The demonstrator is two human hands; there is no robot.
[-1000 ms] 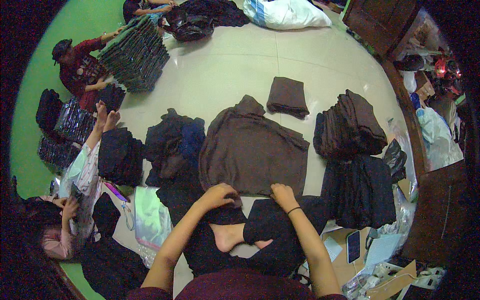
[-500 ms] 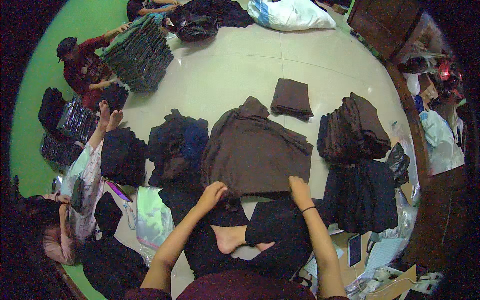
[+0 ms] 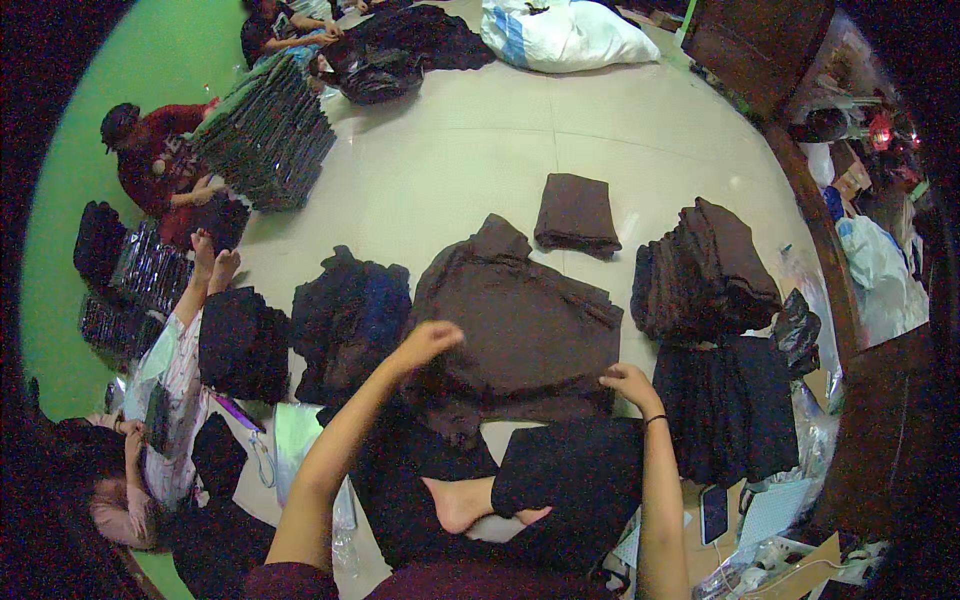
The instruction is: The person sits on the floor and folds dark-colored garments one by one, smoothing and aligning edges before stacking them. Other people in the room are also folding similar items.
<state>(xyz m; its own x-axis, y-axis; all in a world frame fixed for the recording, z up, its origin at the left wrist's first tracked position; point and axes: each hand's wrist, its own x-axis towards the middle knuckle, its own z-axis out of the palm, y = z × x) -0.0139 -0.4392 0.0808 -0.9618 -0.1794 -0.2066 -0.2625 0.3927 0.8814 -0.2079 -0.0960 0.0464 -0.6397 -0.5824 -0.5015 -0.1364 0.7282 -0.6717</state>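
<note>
A dark brown cloth garment lies spread on the floor in front of my crossed legs, its near left part drooping in loose folds. Over its left side is my left hand, fingers curled closed; whether they pinch any fabric is hidden. At the right edge my right hand is closed, thumb and fingertips pinching the brown cloth. Beyond it lies a small folded brown garment. To the right stands a stack of folded brown garments, with black folded garments nearer me.
Dark garment piles and a black stack sit to the left. A phone lies at the lower right. At the far left a person is beside a tall stack of packaged garments. A white sack lies far back.
My left hand has moved up from the near edge onto the cloth. My right hand has shifted right to the side edge. The garment's near left part now hangs looser.
</note>
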